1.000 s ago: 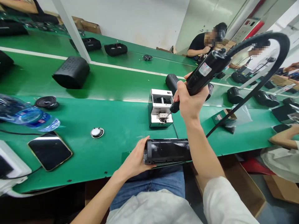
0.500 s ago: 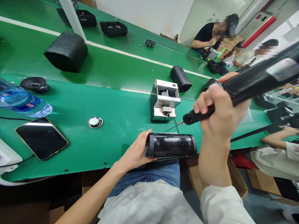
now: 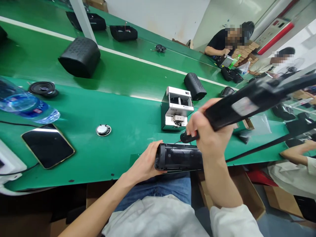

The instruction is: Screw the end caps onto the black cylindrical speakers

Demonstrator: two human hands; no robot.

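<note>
My left hand (image 3: pixel 148 160) grips the left end of a black speaker (image 3: pixel 179 158), which lies at the table's front edge with its perforated grille facing up. My right hand (image 3: pixel 209 131) is wrapped round a black electric screwdriver (image 3: pixel 234 105) held at a slant. Its thin bit points down and left at the speaker's far edge; whether the tip touches is too small to tell. My right forearm covers the speaker's right end. Just beyond the speaker stands a silver and black screw feeder (image 3: pixel 176 110).
On the green table (image 3: pixel 123 115) at left are a small round metal-rimmed part (image 3: pixel 103 130), a phone (image 3: pixel 48 144), a water bottle (image 3: pixel 27 105) and a loose speaker driver (image 3: pixel 43 89). Black speaker housings (image 3: pixel 80 57) stand farther back. Co-workers (image 3: pixel 222 39) sit at the right.
My right hand has brought the electric screwdriver left and down, so its bit is now close to the speaker's far edge. My left hand keeps its grip on the speaker.
</note>
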